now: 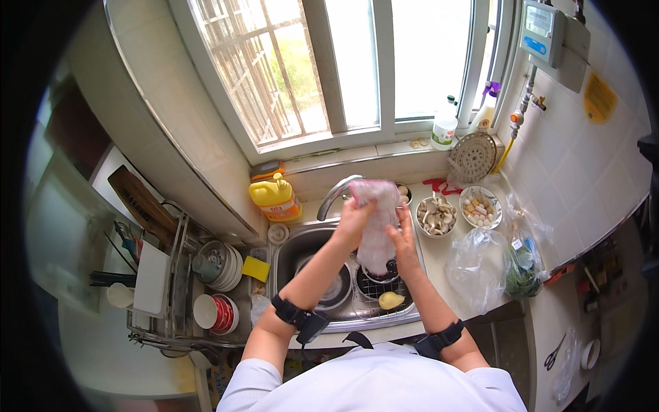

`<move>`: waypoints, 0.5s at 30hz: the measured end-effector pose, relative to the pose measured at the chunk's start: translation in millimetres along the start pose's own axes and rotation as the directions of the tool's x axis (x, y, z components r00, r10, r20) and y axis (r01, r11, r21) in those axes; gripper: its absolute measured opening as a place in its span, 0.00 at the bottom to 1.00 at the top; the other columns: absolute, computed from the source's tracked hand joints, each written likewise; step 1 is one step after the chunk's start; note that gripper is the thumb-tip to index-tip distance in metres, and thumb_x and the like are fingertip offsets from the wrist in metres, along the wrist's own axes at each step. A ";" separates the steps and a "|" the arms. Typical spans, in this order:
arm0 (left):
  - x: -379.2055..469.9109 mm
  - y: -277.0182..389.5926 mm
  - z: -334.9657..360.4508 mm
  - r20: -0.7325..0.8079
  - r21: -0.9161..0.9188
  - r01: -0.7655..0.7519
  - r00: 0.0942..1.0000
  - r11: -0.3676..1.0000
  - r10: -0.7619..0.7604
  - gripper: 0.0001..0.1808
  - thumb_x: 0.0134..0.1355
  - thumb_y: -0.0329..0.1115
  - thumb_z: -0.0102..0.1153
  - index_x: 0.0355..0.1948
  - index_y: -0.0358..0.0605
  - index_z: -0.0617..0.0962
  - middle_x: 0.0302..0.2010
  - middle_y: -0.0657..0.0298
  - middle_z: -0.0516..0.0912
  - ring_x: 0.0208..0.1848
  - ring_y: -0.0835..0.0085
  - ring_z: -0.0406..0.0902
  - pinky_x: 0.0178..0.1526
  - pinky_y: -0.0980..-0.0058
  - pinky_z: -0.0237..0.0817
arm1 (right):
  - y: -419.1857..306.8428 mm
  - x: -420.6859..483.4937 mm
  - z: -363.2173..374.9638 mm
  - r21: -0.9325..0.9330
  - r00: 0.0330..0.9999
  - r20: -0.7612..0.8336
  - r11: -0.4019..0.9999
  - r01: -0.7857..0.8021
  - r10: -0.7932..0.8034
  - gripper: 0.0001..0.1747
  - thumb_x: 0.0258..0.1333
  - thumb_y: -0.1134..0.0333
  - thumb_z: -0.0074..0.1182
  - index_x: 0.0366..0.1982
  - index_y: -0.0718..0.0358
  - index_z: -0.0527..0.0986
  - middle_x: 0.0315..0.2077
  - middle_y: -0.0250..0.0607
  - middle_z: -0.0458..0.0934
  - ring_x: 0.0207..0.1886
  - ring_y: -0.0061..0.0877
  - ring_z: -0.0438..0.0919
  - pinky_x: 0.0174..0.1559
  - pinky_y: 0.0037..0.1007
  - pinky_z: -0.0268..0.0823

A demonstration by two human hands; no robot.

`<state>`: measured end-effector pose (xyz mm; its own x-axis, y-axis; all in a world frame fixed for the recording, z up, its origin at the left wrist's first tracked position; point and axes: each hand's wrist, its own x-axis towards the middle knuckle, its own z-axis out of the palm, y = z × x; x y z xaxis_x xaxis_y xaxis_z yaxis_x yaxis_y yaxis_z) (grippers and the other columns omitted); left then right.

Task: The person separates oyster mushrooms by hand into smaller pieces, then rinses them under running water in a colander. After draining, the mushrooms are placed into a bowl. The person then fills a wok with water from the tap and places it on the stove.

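A white cloth (pixel 378 237) with a pink edge hangs over the sink, slightly blurred. My left hand (pixel 356 222) grips its upper part. At the cloth's right side is my right hand (pixel 405 243), its thumb against the fabric and its fingers apart; whether it pinches the cloth is unclear. Below lies the double-bowl steel sink (pixel 288 247). A metal basin (pixel 337 288) stands in its left bowl. On a wire rack (pixel 368 309) over the right bowl rests a yellowish pear-shaped item (pixel 391 300). Partly behind the cloth is a bowl with dark contents (pixel 392 267).
The faucet (pixel 332 198) arches behind my left hand. Right of the sink stand a bowl of mushrooms (pixel 436 215), a bowl of pale round pieces (pixel 481 207) and plastic bags (pixel 476 265). Left are a yellow jug (pixel 276 198), a yellow sponge (pixel 256 269) and a dish rack (pixel 175 288).
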<state>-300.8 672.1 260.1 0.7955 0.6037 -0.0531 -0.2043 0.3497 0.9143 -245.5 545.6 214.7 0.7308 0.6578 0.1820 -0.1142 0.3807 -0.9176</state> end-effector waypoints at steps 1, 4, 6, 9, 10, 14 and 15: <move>11.0 12.4 -1.6 0.004 -0.136 -0.036 0.999 0.990 0.037 0.12 0.61 0.28 0.52 0.46 0.41 0.75 0.41 0.61 0.80 0.41 0.68 0.78 0.44 0.65 0.72 | -6.5 6.0 -4.1 -0.068 0.997 -0.051 0.996 0.062 -0.066 0.42 0.52 0.68 0.51 0.66 0.66 0.45 0.63 0.49 0.51 0.65 0.32 0.54 0.65 0.29 0.45; 46.1 42.7 -23.6 -0.102 -0.354 -0.177 0.983 0.918 0.150 0.11 0.63 0.30 0.52 0.46 0.43 0.74 0.43 0.59 0.79 0.44 0.64 0.78 0.48 0.58 0.72 | -21.1 9.5 -20.3 -0.091 0.990 -0.099 0.991 0.094 -0.103 0.41 0.50 0.69 0.52 0.64 0.68 0.49 0.61 0.49 0.56 0.64 0.32 0.56 0.65 0.31 0.45; 65.1 47.4 -53.6 -0.289 -0.282 -0.185 0.952 0.941 0.101 0.09 0.64 0.28 0.50 0.44 0.40 0.73 0.41 0.59 0.79 0.41 0.64 0.79 0.44 0.59 0.74 | -29.6 1.1 -36.6 -0.068 0.996 -0.080 0.998 0.018 -0.023 0.38 0.50 0.72 0.51 0.63 0.69 0.53 0.59 0.47 0.61 0.64 0.31 0.57 0.63 0.31 0.49; 78.0 34.1 -110.6 -0.433 -0.089 -0.249 0.882 0.964 0.188 0.09 0.63 0.26 0.50 0.44 0.37 0.72 0.39 0.57 0.79 0.39 0.67 0.78 0.44 0.63 0.73 | -36.4 -23.0 -61.6 0.001 0.990 -0.086 0.994 -0.110 0.110 0.32 0.53 0.71 0.49 0.60 0.67 0.57 0.55 0.47 0.66 0.58 0.28 0.66 0.59 0.30 0.58; 78.9 27.8 -125.8 -0.490 0.008 -0.174 0.858 0.985 0.155 0.11 0.62 0.26 0.52 0.45 0.33 0.70 0.40 0.56 0.77 0.37 0.68 0.77 0.42 0.68 0.72 | -39.9 -33.5 -73.4 0.046 0.982 -0.072 0.984 -0.173 0.176 0.29 0.53 0.73 0.48 0.58 0.68 0.60 0.51 0.46 0.70 0.54 0.26 0.69 0.55 0.29 0.62; 65.7 -6.4 -137.2 -0.467 0.639 -0.044 0.771 0.768 0.432 0.46 0.61 0.43 0.54 0.68 0.37 0.42 0.70 0.47 0.43 0.72 0.58 0.38 0.70 0.66 0.34 | -39.5 -86.9 -112.9 0.055 0.943 -0.133 0.952 -0.302 0.307 0.19 0.54 0.73 0.49 0.49 0.68 0.68 0.42 0.44 0.77 0.43 0.24 0.76 0.46 0.27 0.69; 61.7 -10.4 -131.6 -0.212 0.896 -0.101 0.757 0.432 0.618 0.39 0.62 0.40 0.52 0.68 0.39 0.50 0.69 0.49 0.47 0.70 0.56 0.45 0.68 0.67 0.41 | -40.8 -102.7 -124.6 0.029 0.908 -0.197 0.928 -0.372 0.370 0.17 0.55 0.71 0.50 0.48 0.67 0.69 0.42 0.44 0.77 0.43 0.25 0.76 0.47 0.28 0.69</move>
<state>-324.7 800.1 194.5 0.3550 0.8252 0.4393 0.3429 -0.5521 0.7600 -232.0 381.5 189.4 0.7541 0.6099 -0.2436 -0.3968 0.1275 -0.9090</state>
